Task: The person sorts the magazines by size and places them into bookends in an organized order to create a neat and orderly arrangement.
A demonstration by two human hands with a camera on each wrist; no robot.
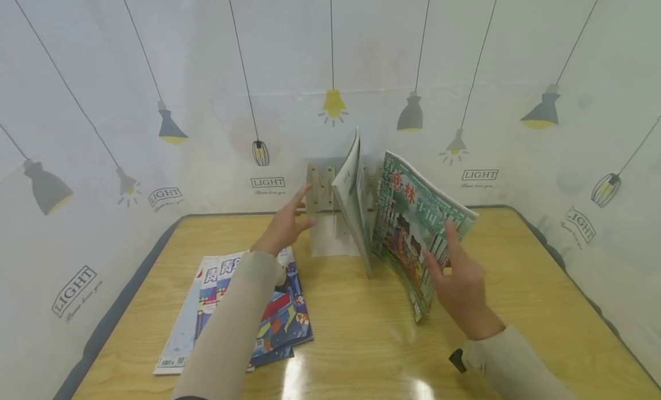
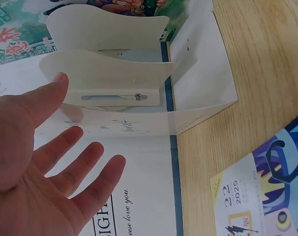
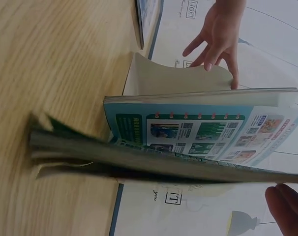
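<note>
- Green magazine tilts at right side of white rack.
- Right hand pinches its right edge.
- Left hand: fingers spread at rack's left end; contact unclear.
- Other magazines overlap on surface.

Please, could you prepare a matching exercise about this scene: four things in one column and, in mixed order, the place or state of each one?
1. Left hand
2. Right hand
3. Magazine pile
4. White rack

A. Lying overlapped on the table
B. Holding the green magazine
C. Standing toward the table's back
D. Spread open at the rack's left side

Pairs: 1-D; 2-B; 3-A; 4-C
</note>
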